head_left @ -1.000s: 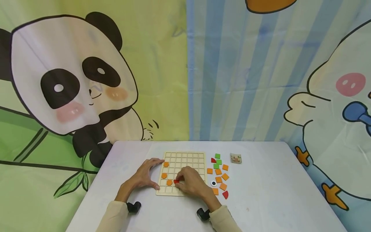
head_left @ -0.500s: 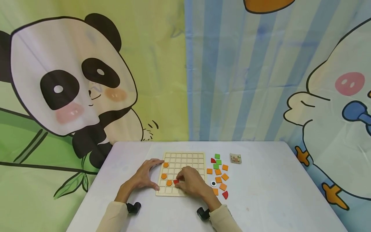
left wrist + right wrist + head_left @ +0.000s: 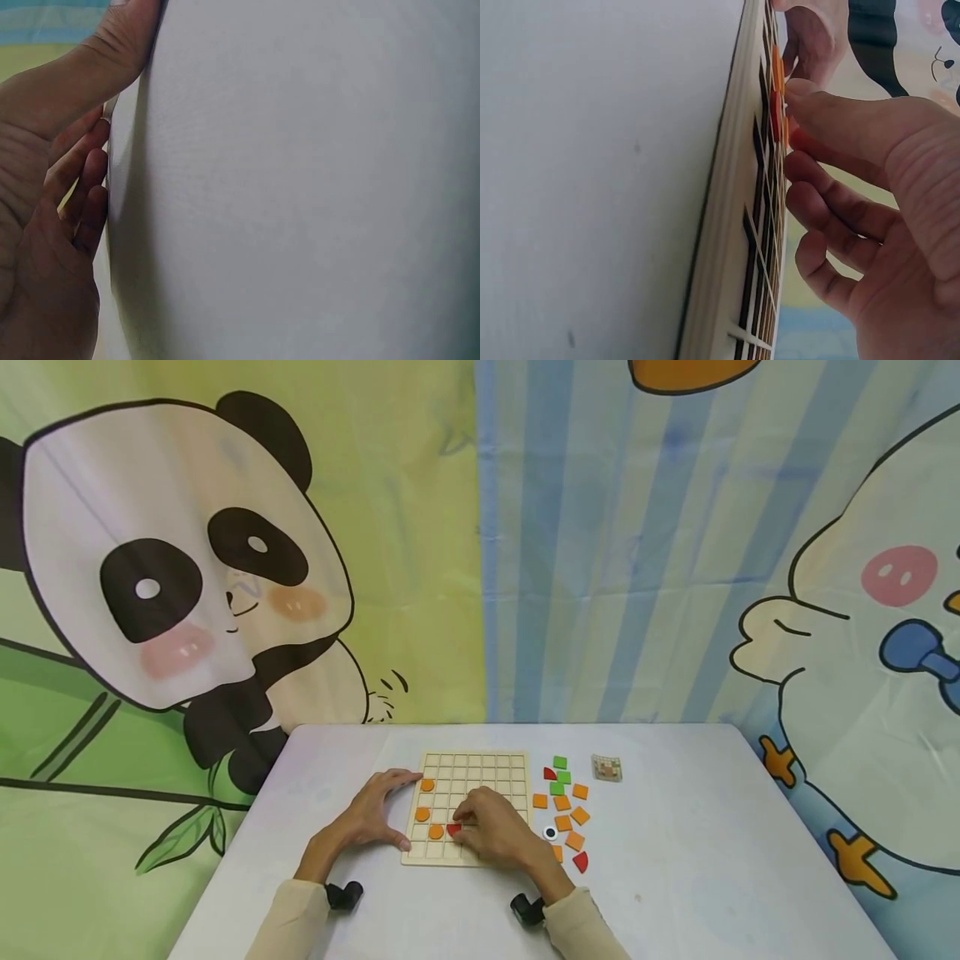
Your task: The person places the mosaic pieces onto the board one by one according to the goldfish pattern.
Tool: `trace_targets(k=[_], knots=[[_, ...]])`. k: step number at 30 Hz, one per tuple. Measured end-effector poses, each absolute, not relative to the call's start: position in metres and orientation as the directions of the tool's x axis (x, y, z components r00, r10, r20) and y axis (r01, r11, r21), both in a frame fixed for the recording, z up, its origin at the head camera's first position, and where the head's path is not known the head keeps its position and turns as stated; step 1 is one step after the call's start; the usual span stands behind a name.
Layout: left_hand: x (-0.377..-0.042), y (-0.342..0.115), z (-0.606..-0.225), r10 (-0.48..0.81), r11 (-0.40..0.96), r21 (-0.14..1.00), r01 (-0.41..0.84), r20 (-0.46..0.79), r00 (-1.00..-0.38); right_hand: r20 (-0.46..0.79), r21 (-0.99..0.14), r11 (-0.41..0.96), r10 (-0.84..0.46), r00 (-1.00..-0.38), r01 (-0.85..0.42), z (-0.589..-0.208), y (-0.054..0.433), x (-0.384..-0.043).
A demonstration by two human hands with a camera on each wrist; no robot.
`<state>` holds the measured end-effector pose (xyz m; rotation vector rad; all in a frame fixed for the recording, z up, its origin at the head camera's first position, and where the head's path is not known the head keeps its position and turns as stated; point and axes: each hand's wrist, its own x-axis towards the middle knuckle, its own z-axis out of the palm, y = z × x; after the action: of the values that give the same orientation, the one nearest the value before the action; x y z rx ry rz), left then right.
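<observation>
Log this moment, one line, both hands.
left hand: touching board's left edge | right hand: pinching red piece | orange discs: on board

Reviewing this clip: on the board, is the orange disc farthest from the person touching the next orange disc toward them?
Apart. The head view shows bare board between the far orange disc and the next orange disc.

No text, brand or number can be read in any of the three views. On the small patterned card [image 3: 607, 767], which lies between two and three o'clock from the wooden grid board [image 3: 488, 773], the print is too small to tell. On the yellow-green curtain [image 3: 408, 552], at twelve o'clock from the board, some faint dark strokes [image 3: 456, 442] cannot be read as letters.
</observation>
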<state>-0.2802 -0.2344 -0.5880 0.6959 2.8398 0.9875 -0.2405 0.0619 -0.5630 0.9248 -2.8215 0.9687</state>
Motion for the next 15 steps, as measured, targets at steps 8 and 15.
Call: trace_targets(k=[8, 15], knots=[[-0.2803, -0.2337, -0.5880, 0.438, 0.683, 0.611, 0.401, 0.096, -0.894, 0.171, -0.589, 0.616, -0.538, -0.825, -0.524, -0.5637, 0.0568, -0.2407], [-0.2804, -0.2341, -0.5861, 0.431, 0.690, 0.606, 0.395, 0.094, -0.897, 0.158, -0.558, 0.654, -0.522, -0.838, -0.512, -0.5602, 0.0590, -0.2376]])
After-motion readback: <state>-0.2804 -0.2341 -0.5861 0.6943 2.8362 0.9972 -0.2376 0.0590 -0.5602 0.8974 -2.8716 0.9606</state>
